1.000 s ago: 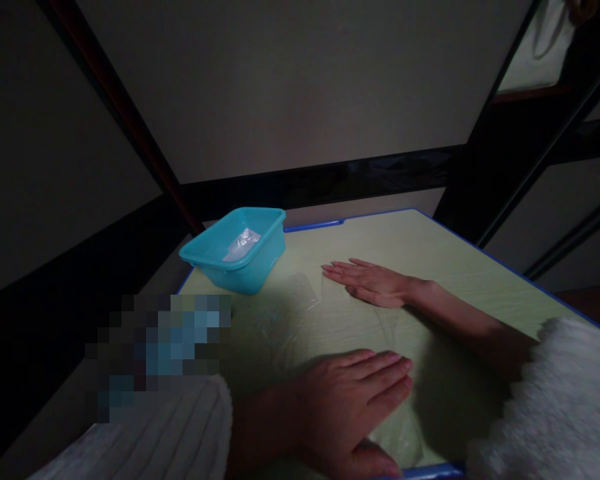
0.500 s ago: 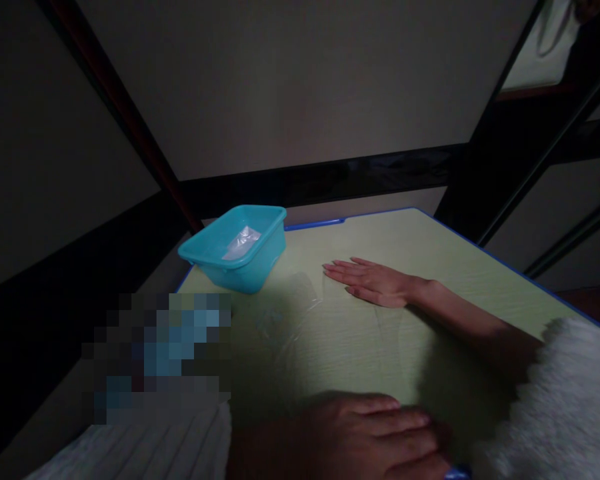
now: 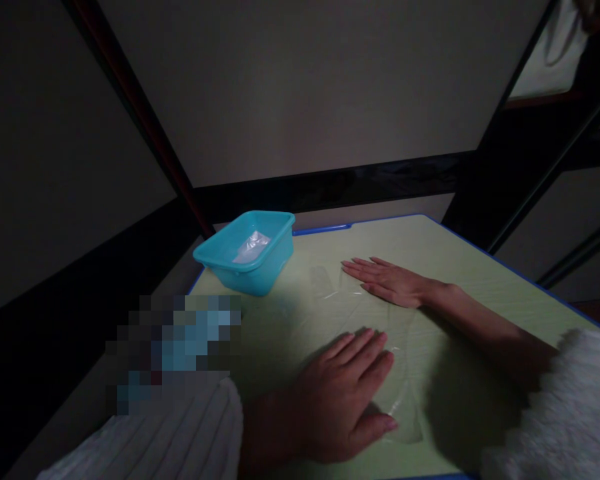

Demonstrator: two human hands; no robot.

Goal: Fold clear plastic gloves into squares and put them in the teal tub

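A clear plastic bag (image 3: 405, 417) lies flat on the pale green table, with faint creases and shiny edges. My left hand (image 3: 345, 397) rests palm down on its near part, fingers stretched out and thumb apart. Farther off, my right hand (image 3: 387, 280) lies flat near the bag's far right edge, fingers extended toward the left. Neither hand grips anything. Much of the bag is so transparent that its full outline is hard to make out.
A turquoise plastic basin (image 3: 260, 273) stands at the table's far left, with a folded clear plastic piece (image 3: 251, 247) inside. A blurred-out patch (image 3: 180, 347) covers the left side. The table (image 3: 405, 233) has a blue edge, and a cabinet front (image 3: 320, 93) rises behind it.
My left hand has moved away from the near table edge, up onto the bag, with its fingers now spread. My right hand stays flat in about the same place. The view has shifted slightly.
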